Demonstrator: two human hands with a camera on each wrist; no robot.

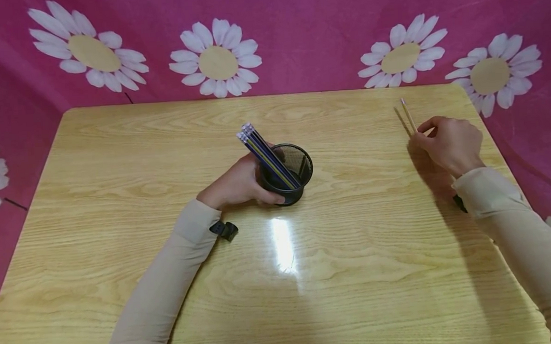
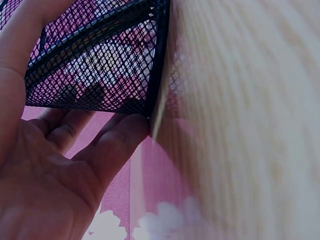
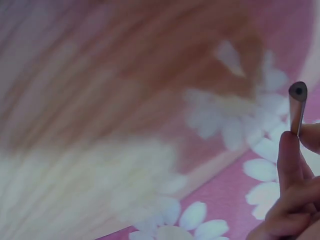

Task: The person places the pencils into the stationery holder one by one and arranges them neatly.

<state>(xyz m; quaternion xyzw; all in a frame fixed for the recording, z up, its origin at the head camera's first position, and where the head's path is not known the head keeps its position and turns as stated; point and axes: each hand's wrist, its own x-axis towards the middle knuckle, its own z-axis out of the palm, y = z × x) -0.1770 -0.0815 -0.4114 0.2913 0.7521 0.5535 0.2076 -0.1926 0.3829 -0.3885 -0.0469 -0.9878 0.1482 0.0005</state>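
Note:
My left hand (image 1: 239, 184) grips a black mesh pencil cup (image 1: 298, 158) from its left side, around the middle of the table. In the left wrist view, the cup's mesh wall (image 2: 105, 65) lies between the thumb and fingers of the left hand (image 2: 55, 185), its base rim close against the tabletop. Several dark striped pencils (image 1: 267, 157) lean leftward in the cup, eraser ends up. Far to the right, my right hand (image 1: 453, 142) pinches one yellowish pencil (image 1: 409, 114) between thumb and fingertips, eraser end up. An unsharpened, dark-cored pencil end (image 3: 298, 92) shows in the right wrist view.
The wooden table (image 1: 120, 242) reaches back to a pink cloth (image 1: 306, 40) printed with white daisies. Cloth also hangs along the left and right sides. My right hand is near the table's right edge. A bright light reflection (image 1: 283, 244) lies on the tabletop.

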